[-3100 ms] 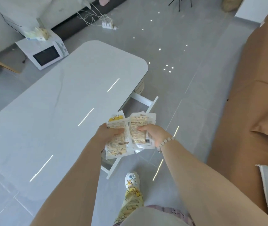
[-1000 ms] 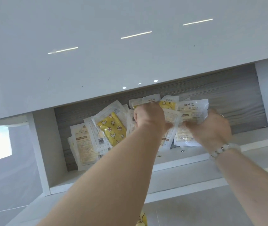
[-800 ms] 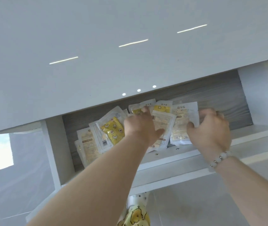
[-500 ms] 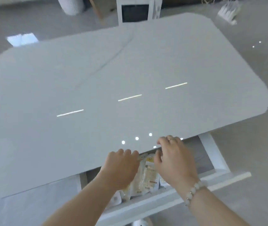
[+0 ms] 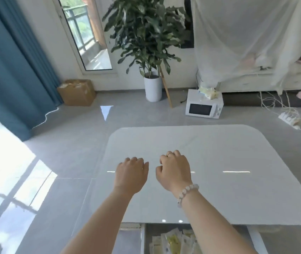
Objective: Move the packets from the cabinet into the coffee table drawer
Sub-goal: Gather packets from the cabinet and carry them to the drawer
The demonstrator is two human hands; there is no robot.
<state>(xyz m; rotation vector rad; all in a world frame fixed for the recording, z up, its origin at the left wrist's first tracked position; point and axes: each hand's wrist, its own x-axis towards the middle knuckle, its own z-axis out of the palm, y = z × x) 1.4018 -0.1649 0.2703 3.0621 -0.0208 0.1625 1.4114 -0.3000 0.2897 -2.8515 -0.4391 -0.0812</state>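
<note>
The coffee table [image 5: 219, 162] has a slick, glossy white top, mirror-smooth and throwing back thin streaks of light, and the grey floor tiles [image 5: 72, 143] around it shine just as hard, polished bright where daylight lands. Under the table's near edge the drawer [image 5: 142, 239] shows smooth white walls, and the packets [image 5: 173, 242] inside are thin crinkly plastic, part pale, part printed yellow, with a soft sheen. Beyond the far edge there's matt blue cloth in the heavy curtain [image 5: 8, 70], sheer white fabric [image 5: 237, 33], a dull brown cardboard box [image 5: 76, 92] and a smooth white pot [image 5: 153, 90], and over the tabletop, pearly glossy beads on the bracelet [image 5: 187, 191].
</note>
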